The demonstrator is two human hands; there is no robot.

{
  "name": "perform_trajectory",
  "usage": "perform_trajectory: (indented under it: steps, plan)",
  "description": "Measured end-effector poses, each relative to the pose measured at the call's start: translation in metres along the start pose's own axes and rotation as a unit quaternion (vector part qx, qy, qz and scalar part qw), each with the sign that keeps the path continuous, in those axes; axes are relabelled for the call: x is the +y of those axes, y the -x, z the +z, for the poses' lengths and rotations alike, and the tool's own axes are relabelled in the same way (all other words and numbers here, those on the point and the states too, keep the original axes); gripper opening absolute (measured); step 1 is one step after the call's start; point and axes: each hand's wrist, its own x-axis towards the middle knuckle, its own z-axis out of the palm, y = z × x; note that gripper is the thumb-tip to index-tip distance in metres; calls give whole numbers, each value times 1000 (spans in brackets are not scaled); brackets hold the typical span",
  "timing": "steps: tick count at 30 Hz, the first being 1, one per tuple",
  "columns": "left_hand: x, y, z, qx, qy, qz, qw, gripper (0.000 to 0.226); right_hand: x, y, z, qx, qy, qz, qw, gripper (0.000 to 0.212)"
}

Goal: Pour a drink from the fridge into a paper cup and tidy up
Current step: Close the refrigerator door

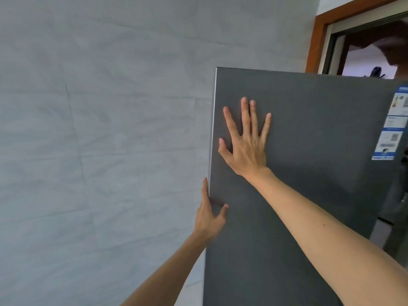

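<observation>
Grey wall (88, 129) — fridge door (320, 151), right hand (247, 149) flat, left hand (209, 219) at edge.

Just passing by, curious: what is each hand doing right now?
Left hand: open, straight fingers along the edge of the fridge door, thumb on its front.
Right hand: open, flat against the door, holding nothing.

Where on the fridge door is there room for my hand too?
The fridge door is bare between the right hand and the stickers, and low down under the right arm. Its left edge is crowded: the left hand rests there, the right hand just above.
</observation>
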Motion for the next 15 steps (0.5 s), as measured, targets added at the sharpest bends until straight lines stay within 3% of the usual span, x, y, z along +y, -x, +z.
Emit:
perform_trajectory:
  steps: [15]
  plan:
    - [-14,-52,3,10,7,-57,998,84,0,-14,50,-36,50,1,998,74]
